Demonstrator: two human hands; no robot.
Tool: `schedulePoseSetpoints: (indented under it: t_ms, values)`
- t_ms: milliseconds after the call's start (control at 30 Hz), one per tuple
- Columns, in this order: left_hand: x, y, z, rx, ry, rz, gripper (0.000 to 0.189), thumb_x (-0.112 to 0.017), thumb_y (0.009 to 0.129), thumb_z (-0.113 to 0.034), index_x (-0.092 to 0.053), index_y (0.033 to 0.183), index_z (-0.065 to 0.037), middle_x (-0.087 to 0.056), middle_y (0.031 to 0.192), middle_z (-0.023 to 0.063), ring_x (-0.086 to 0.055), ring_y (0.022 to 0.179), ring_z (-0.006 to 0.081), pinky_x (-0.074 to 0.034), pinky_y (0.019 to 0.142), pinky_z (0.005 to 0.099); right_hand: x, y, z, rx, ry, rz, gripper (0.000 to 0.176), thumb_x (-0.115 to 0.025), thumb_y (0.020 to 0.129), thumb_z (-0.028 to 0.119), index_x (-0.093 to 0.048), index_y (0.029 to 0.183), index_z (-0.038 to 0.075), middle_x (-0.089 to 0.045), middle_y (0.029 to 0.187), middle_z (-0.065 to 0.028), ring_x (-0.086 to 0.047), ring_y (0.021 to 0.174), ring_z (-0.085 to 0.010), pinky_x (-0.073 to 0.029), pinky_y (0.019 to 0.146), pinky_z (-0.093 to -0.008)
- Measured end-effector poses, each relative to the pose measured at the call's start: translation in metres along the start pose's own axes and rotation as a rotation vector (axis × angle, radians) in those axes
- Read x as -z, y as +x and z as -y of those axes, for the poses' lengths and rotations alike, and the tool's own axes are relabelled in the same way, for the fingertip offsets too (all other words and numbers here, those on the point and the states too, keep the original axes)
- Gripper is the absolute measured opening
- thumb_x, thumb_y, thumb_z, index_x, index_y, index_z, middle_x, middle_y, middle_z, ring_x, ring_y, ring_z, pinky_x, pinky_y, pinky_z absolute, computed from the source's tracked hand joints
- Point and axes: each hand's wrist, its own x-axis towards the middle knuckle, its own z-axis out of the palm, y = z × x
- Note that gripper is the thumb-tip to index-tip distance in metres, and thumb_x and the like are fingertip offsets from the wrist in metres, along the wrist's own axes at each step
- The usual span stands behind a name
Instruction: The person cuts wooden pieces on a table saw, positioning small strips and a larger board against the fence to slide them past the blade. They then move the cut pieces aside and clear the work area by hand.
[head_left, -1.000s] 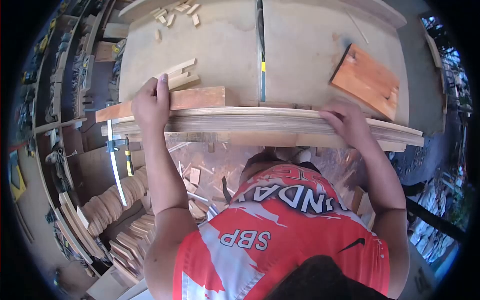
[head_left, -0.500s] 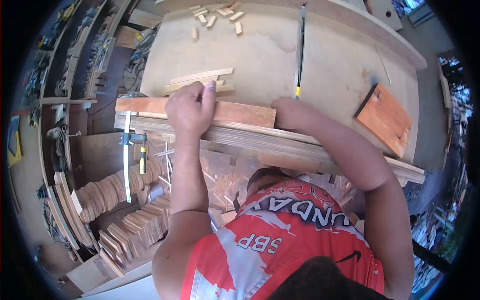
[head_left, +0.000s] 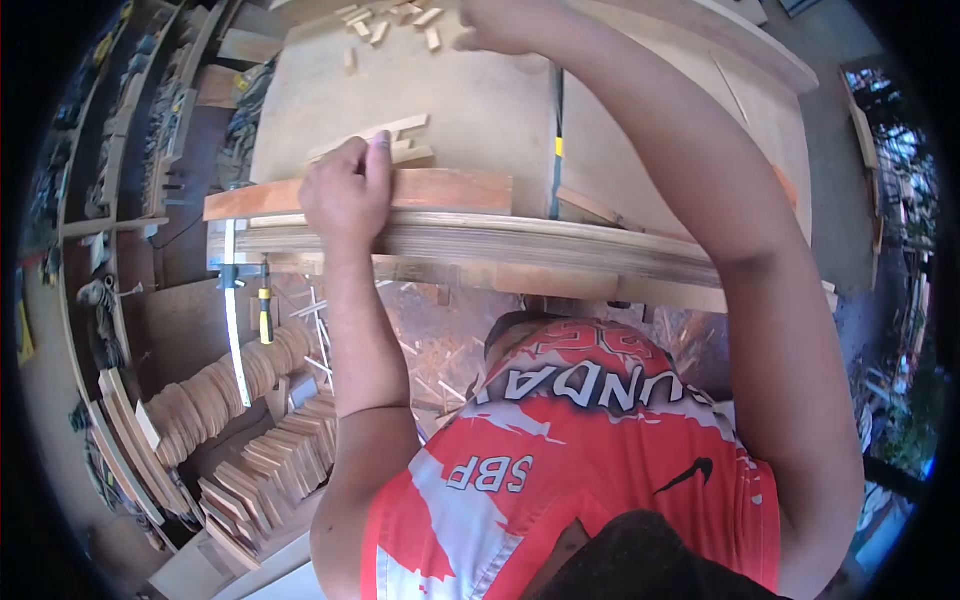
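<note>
My left hand (head_left: 347, 192) is closed over a long reddish wooden board (head_left: 450, 190) lying along the near edge of the worktable. Just beyond its knuckles lie several thin pale wood strips (head_left: 405, 125), partly covered by the hand. My right hand (head_left: 505, 25) reaches to the far side of the table, cut off by the top of the view. Its fingers look apart, with nothing visible between them, beside a scatter of small wood blocks (head_left: 380, 30). A short wood stick (head_left: 590, 205) rests near the table's front edge, right of a dark slot (head_left: 557, 190) with a yellow mark.
A bar clamp (head_left: 232, 300) with a yellow-and-black handle (head_left: 266, 315) hangs at the table's left front corner. An orange-brown block (head_left: 787, 186) is mostly hidden behind my right arm. Stacked wood pieces (head_left: 270, 470) stand below left, beside cluttered shelves (head_left: 120, 200).
My right hand has moved from the board's right end, up and away across the table to the small blocks. A short stick now shows near its former place. My left hand stays on the board.
</note>
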Motion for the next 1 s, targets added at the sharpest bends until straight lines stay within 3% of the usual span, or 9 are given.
schedulePoseSetpoints:
  t_ms: [33, 67, 133, 233, 367, 767, 833, 933, 1000]
  values:
    - [0.0, 0.0, 0.0, -0.002, 0.007, -0.007, 0.045, -0.06, 0.093, -0.042, -0.059, 0.065, -0.007, -0.059, 0.063, 0.0151, -0.059, 0.062, 0.0376, -0.045, 0.06, 0.0478, 0.003, -0.033, -0.004, 0.083, -0.024, -0.099, 0.029, -0.067, 0.084, 0.031, -0.07, 0.087, 0.002, -0.068, 0.078, -0.0196, -0.066, 0.074, -0.0363, -0.052, 0.071, -0.0473]
    - [0.0, 0.0, 0.0, -0.004, 0.015, -0.015, 0.045, -0.06, 0.093, -0.042, -0.058, 0.065, -0.006, -0.059, 0.062, 0.015, -0.058, 0.062, 0.0376, -0.044, 0.059, 0.0474, -0.01, -0.061, -0.024, 0.178, -0.09, -0.017, 0.027, -0.066, 0.086, 0.029, -0.068, 0.086, 0.002, -0.066, 0.076, -0.0188, -0.065, 0.074, -0.0359, -0.051, 0.071, -0.0469]
    - [0.001, 0.001, -0.003, 0.013, 0.01, 0.006, 0.046, -0.06, 0.093, -0.042, -0.058, 0.065, -0.006, -0.058, 0.062, 0.0153, -0.058, 0.061, 0.0375, -0.044, 0.059, 0.0469, -0.057, -0.123, -0.07, 0.047, -0.128, 0.204, 0.027, -0.068, 0.085, 0.03, -0.067, 0.087, 0.004, -0.067, 0.081, -0.0167, -0.065, 0.078, -0.0352, -0.051, 0.074, -0.0457]
    - [0.0, 0.002, -0.005, 0.042, 0.031, 0.032, 0.047, -0.06, 0.093, -0.042, -0.056, 0.065, -0.005, -0.056, 0.062, 0.0162, -0.057, 0.06, 0.0372, -0.042, 0.059, 0.0468, -0.112, -0.215, -0.118, -0.093, 0.36, 0.351, 0.024, -0.073, 0.083, 0.017, -0.071, 0.105, 0.007, -0.071, 0.089, -0.0138, -0.067, 0.082, -0.0303, -0.052, 0.076, -0.041]
    - [-0.003, 0.003, -0.007, 0.077, 0.009, 0.04, 0.051, -0.061, 0.094, -0.042, -0.052, 0.062, -0.003, -0.053, 0.058, 0.0159, -0.053, 0.055, 0.0359, -0.04, 0.056, 0.0459, -0.124, -0.233, -0.126, -0.133, 0.713, 0.419, 0.022, -0.069, 0.086, 0.008, -0.072, 0.107, 0.006, -0.071, 0.09, -0.0121, -0.068, 0.081, -0.0241, -0.052, 0.073, -0.0376]
    - [-0.002, 0.004, -0.003, 0.093, -0.082, 0.052, 0.051, -0.063, 0.095, -0.037, -0.048, 0.062, -0.001, -0.042, 0.054, 0.0124, -0.038, 0.05, 0.0218, -0.034, 0.05, 0.0374, -0.147, -0.189, -0.105, 0.23, 0.431, 0.359, 0.019, -0.065, 0.085, 0.01, -0.072, 0.102, 0.008, -0.07, 0.087, -0.0141, -0.067, 0.083, -0.0321, -0.052, 0.077, -0.0388]
    - [-0.004, 0.004, -0.003, 0.1, -0.128, 0.045, 0.05, -0.063, 0.095, -0.035, -0.048, 0.062, -0.001, -0.041, 0.054, 0.0117, -0.036, 0.05, 0.0198, -0.033, 0.05, 0.0363, -0.119, -0.215, -0.114, 0.164, 0.437, -0.014, 0.02, -0.065, 0.086, 0.011, -0.07, 0.104, 0.005, -0.071, 0.099, -0.0133, -0.064, 0.087, -0.0293, -0.051, 0.084, -0.0361]
    - [-0.002, 0.003, 0.001, 0.099, -0.145, 0.069, 0.048, -0.062, 0.097, -0.033, -0.05, 0.064, 0.0, -0.045, 0.054, 0.0081, -0.038, 0.053, 0.0136, -0.034, 0.051, 0.0327, -0.053, -0.238, -0.178, -0.461, 0.612, -0.178, 0.031, -0.066, 0.093, 0.024, -0.067, 0.112, 0.0, -0.067, 0.114, -0.018, -0.064, 0.104, -0.0282, -0.048, 0.097, -0.0387]
    - [-0.004, 0.003, 0.0, 0.078, -0.155, 0.039, 0.047, -0.064, 0.096, -0.031, -0.048, 0.063, -0.001, -0.038, 0.054, 0.0096, -0.033, 0.052, 0.0154, -0.031, 0.049, 0.0348, -0.069, -0.271, -0.295, -0.356, -0.124, -0.46, 0.052, -0.072, 0.088, 0.037, -0.061, 0.124, 0.002, -0.063, 0.121, -0.0206, -0.062, 0.11, -0.0338, -0.048, 0.097, -0.0419]
